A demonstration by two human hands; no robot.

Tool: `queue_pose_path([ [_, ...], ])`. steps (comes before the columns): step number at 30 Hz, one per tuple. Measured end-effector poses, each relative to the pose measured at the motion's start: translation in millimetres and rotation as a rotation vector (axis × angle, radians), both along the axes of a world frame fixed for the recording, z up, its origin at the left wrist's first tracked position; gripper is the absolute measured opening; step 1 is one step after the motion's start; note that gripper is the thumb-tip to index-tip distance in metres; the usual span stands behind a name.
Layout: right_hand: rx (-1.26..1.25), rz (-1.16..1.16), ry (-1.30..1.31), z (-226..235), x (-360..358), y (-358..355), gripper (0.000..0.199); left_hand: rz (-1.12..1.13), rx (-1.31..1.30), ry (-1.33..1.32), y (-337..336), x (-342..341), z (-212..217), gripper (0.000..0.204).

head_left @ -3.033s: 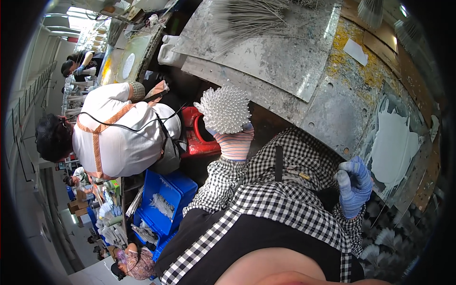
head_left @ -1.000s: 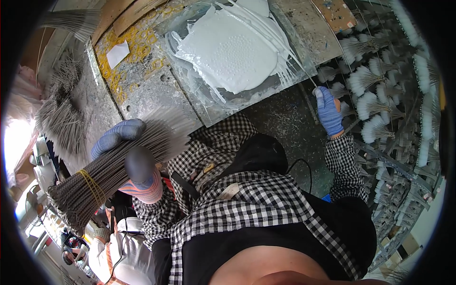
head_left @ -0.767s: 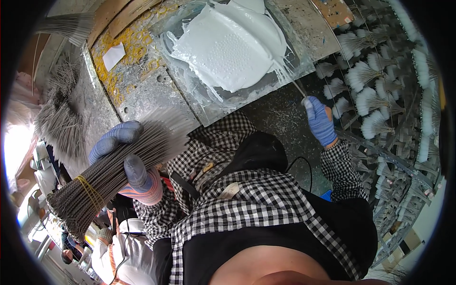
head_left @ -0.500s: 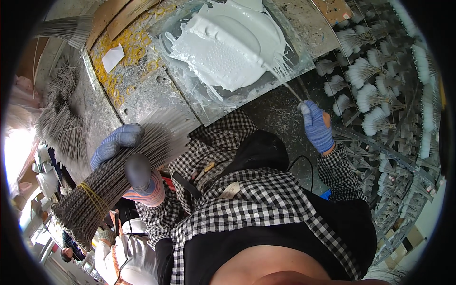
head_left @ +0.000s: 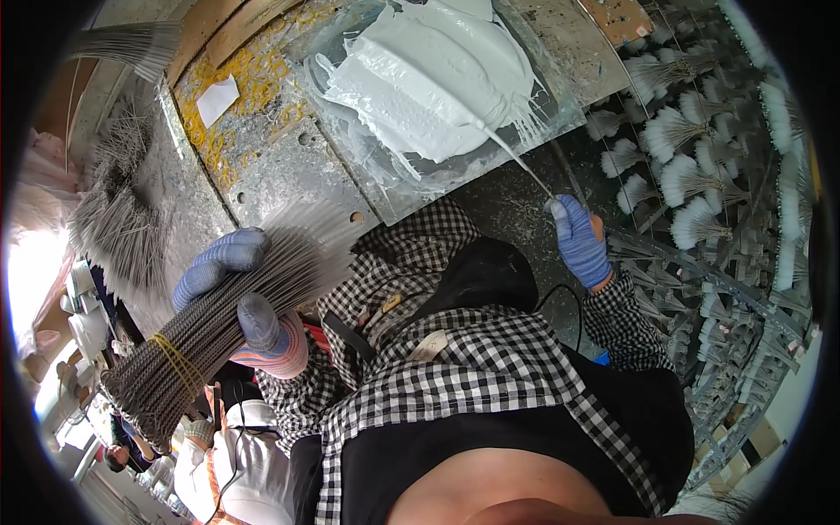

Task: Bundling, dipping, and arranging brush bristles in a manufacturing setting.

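My left hand (head_left: 229,252), in a blue-grey striped glove, wraps round a thick bundle of grey twisted wires (head_left: 208,325). Yellow rubber bands (head_left: 178,360) bind its lower end, while the other end fans out into fine pale strands toward the table. Out to the right, my gloved right hand (head_left: 581,241) is closed on the near end of a thin rod (head_left: 516,159). The rod's far part lies in a broad, thick layer of white paste (head_left: 420,83), coated so that its tip is hidden. A smeared clear sheet (head_left: 389,188) lies under the paste.
Loose grey wire bundles (head_left: 118,219) lie along the table's left side. Yellow rings (head_left: 214,149) and a white paper scrap (head_left: 217,101) rest on the worn tabletop. At right, a rack (head_left: 744,302) holds several white-tipped fans of bristles. A person in white (head_left: 249,464) is at lower left.
The coated rod has sunk lower in the paste, whose surface now looks smoother around it. My right hand has shifted slightly down and left; the left still grips the bundle.
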State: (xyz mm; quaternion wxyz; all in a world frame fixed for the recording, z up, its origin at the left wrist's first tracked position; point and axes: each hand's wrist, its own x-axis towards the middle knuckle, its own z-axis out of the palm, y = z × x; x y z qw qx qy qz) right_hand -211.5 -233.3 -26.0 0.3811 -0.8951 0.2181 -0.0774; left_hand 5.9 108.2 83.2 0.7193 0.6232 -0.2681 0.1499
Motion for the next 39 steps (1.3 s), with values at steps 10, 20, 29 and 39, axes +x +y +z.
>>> queue_pose_path([
  [10,0.028,0.106,-0.035,1,-7,25,0.018,0.021,-0.026,0.01,0,-1,2,0.04],
  [20,0.007,0.069,-0.031,0,2,16,0.018,0.034,-0.027,-0.005,3,-1,2,0.039],
  [29,-0.05,-0.026,0.01,1,11,-17,0.022,0.054,-0.1,0.008,-5,2,10,0.035],
  [39,-0.689,-0.02,0.227,18,40,-61,0.057,-0.128,-0.05,-0.102,-60,49,37,0.039],
])
